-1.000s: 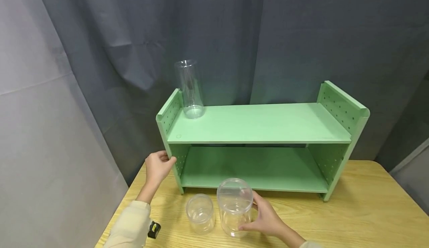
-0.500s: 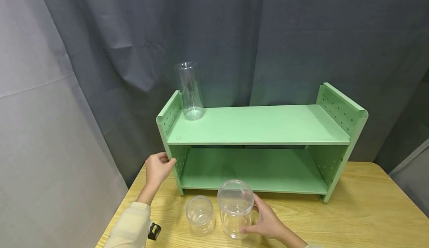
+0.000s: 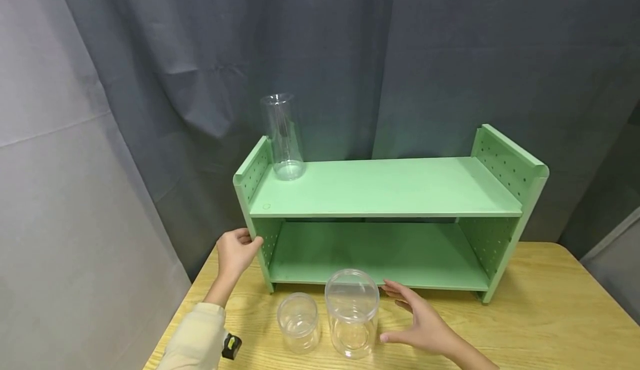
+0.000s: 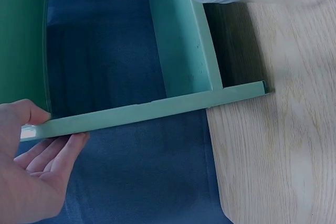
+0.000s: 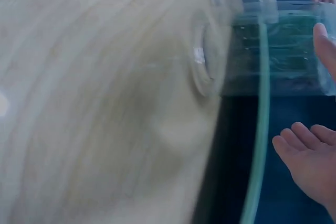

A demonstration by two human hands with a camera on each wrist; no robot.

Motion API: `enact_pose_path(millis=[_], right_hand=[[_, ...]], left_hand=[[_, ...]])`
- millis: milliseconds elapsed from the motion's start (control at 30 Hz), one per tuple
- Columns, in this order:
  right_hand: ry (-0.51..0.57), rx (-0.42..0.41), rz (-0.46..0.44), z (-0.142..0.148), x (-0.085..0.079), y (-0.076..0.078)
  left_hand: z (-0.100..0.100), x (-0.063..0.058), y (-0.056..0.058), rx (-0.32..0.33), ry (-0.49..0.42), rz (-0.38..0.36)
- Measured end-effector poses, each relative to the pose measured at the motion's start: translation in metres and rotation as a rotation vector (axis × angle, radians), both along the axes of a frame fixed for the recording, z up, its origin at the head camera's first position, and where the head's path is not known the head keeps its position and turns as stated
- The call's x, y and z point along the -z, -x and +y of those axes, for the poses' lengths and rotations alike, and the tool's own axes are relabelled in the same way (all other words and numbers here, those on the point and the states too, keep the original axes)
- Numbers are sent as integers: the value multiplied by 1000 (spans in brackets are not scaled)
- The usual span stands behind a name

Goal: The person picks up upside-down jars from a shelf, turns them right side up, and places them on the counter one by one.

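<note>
My left hand (image 3: pixel 235 252) grips the left side panel of a green two-tier shelf (image 3: pixel 385 189). In the left wrist view its thumb lies on one face of the panel (image 4: pixel 142 112) and the fingers on the other. Just right of a large clear jar (image 3: pixel 352 317) is my right hand (image 3: pixel 422 323), thumb and fingers spread and holding nothing. A gap shows between that hand and the jar. The large jar stands upright on the table before the shelf. Beside it on the left stands a smaller clear jar (image 3: pixel 299 323).
A tall clear cylindrical jar (image 3: pixel 286 136) stands at the left end of the upper shelf board. The wooden table (image 3: pixel 555 314) carries the shelf. Dark grey curtain (image 3: pixel 320 53) hangs behind, and a light grey cloth (image 3: pixel 75 192) on the left. A black item (image 3: pixel 231 346) sits by the left sleeve.
My right hand has let go of the large jar and moved right, its fingers spreading. The jar stays in place. My left hand keeps its grip on the shelf.
</note>
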State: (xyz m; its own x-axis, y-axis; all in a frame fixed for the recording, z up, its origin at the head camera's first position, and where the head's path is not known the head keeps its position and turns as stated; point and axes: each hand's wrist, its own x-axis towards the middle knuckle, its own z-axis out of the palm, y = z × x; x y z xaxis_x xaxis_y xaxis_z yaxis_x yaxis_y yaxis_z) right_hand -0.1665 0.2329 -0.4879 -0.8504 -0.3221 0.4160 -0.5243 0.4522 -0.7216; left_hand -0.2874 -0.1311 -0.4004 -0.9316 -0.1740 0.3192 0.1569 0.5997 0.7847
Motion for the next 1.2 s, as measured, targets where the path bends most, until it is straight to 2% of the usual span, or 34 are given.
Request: enact_pose_path(millis=[200,367,500,800,933,1000,1200], right_hand=[[-73,4,105,9,-34,-2],[-149,-20,156,6,-71,4],[-195,-65,209,-2,-102,12],[-241,-143,250,-34,-165,29],[-249,-136,229,-48,-191,39],[-254,-124,190,-55,-201,47],[-269,-70,-28,-71,-231,79]], left_hand=[[0,-1,-1,3,-9,-14],[-2,-1,0,-2,-2,-9],[-2,-1,2,-8,7,-8],[1,-2,2,-13,-6,-15],[2,-3,1,-14,-17,-5],[2,-3,1,-17,-15,-1],[4,1,-2,-14,7,6]])
